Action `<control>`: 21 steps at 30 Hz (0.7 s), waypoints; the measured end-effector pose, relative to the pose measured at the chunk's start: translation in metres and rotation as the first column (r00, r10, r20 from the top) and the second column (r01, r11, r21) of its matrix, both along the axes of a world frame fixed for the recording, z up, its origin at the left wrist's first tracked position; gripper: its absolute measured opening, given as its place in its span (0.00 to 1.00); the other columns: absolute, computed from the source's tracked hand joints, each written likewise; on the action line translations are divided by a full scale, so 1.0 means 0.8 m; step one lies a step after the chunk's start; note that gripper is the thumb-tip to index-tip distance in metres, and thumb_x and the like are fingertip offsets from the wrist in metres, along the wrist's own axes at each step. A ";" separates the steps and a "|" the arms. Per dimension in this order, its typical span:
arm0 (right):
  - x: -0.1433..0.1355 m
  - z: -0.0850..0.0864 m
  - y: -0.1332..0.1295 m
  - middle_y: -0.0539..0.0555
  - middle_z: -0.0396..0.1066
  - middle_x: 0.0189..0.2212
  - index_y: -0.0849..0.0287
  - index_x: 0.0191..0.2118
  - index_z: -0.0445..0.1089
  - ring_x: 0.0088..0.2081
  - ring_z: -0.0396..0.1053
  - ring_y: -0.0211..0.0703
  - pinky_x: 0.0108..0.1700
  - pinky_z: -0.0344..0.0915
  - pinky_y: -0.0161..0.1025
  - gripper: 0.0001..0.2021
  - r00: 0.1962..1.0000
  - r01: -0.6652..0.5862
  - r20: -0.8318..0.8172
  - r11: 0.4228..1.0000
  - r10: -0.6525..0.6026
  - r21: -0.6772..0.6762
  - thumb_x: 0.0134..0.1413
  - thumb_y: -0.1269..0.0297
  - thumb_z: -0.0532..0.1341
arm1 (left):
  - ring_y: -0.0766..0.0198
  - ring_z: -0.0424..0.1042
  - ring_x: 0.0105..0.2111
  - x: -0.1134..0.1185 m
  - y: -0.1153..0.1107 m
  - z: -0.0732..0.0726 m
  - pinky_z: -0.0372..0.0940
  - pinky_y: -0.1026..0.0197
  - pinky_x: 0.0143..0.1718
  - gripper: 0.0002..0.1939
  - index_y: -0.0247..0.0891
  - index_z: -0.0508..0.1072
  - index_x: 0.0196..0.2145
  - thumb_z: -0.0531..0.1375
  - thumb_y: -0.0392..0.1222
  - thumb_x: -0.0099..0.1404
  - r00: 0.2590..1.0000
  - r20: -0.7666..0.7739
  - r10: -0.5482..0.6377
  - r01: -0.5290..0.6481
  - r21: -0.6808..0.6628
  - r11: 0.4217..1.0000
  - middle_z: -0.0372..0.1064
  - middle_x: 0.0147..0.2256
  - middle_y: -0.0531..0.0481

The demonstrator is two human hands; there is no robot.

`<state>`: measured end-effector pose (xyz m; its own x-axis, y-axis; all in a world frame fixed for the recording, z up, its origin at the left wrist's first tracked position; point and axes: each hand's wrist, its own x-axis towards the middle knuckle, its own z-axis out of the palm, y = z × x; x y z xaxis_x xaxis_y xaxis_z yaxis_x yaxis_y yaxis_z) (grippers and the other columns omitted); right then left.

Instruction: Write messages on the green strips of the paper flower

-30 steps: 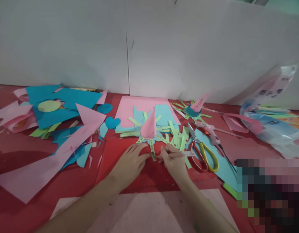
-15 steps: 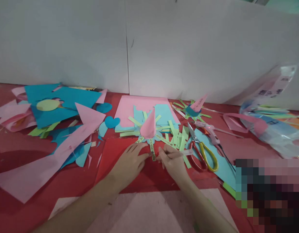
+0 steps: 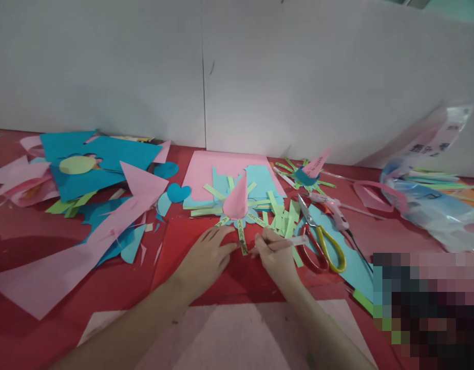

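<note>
A pink paper cone stands on a light blue paper base with pale green strips around it. One strip, marked with black letters, points down over the red sheet. My left hand lies on that sheet, its fingers spread and the fingertips close to the strip's left edge. Just right of the strip, my right hand is closed around a pen, whose tip is near the strip's lower end.
Scissors and a pink glue gun lie to the right. Behind them stands a smaller cone piece. Paper scraps cover the left side. A plastic bag sits at far right, and a white wall rises behind.
My right hand and the pen have shifted slightly right, away from the lettered strip. My left hand stays in nearly the same place.
</note>
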<state>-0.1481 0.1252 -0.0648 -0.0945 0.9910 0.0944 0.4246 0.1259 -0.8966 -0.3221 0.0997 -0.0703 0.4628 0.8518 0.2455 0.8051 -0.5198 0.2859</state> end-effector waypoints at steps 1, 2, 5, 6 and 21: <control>0.000 -0.001 0.000 0.44 0.54 0.12 0.55 0.18 0.48 0.19 0.66 0.38 0.21 0.59 0.31 0.15 1.000 0.003 0.002 1.000 -0.003 -0.006 0.51 0.64 0.52 | 0.57 0.54 0.53 0.000 0.000 0.000 0.54 0.50 0.53 0.17 0.41 0.69 0.43 0.49 0.31 0.60 1.000 0.004 0.001 -0.001 0.004 1.000 0.56 0.52 0.46; 0.001 -0.001 0.000 0.44 0.55 0.13 0.55 0.18 0.47 0.19 0.66 0.38 0.21 0.59 0.31 0.15 1.000 0.006 0.000 1.000 -0.006 -0.006 0.51 0.65 0.52 | 0.57 0.54 0.53 0.000 0.000 0.000 0.54 0.50 0.53 0.17 0.42 0.69 0.44 0.49 0.31 0.60 1.000 0.007 0.001 -0.001 0.005 1.000 0.56 0.52 0.46; 0.000 0.001 -0.001 0.43 0.53 0.12 0.55 0.17 0.47 0.19 0.67 0.38 0.20 0.59 0.31 0.16 0.999 0.011 -0.035 1.000 -0.011 -0.003 0.51 0.64 0.53 | 0.57 0.55 0.53 0.000 0.000 0.001 0.54 0.50 0.53 0.17 0.42 0.68 0.44 0.49 0.30 0.59 1.000 0.008 -0.001 0.000 0.007 1.000 0.57 0.52 0.46; -0.001 0.003 -0.002 0.43 0.52 0.11 0.55 0.17 0.48 0.19 0.67 0.38 0.20 0.59 0.31 0.16 0.999 0.006 -0.049 1.000 -0.007 -0.009 0.51 0.64 0.53 | 0.57 0.55 0.53 0.000 0.000 0.001 0.54 0.50 0.53 0.17 0.42 0.69 0.43 0.49 0.30 0.59 1.000 0.007 -0.001 0.001 0.007 1.000 0.57 0.51 0.46; -0.002 0.006 0.000 0.42 0.53 0.09 0.56 0.17 0.51 0.17 0.65 0.36 0.27 0.64 0.33 0.16 0.998 -0.041 -0.058 0.999 0.039 -0.024 0.52 0.62 0.54 | 0.59 0.54 0.53 0.000 0.001 0.002 0.52 0.51 0.54 0.17 0.43 0.68 0.45 0.49 0.31 0.60 1.000 -0.006 0.001 -0.001 -0.013 1.000 0.57 0.51 0.47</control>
<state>-0.1496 0.1248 -0.0600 -0.1293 0.9887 0.0764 0.3675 0.1193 -0.9223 -0.3220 0.1003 -0.0690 0.4637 0.8553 0.2313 0.8071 -0.5154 0.2878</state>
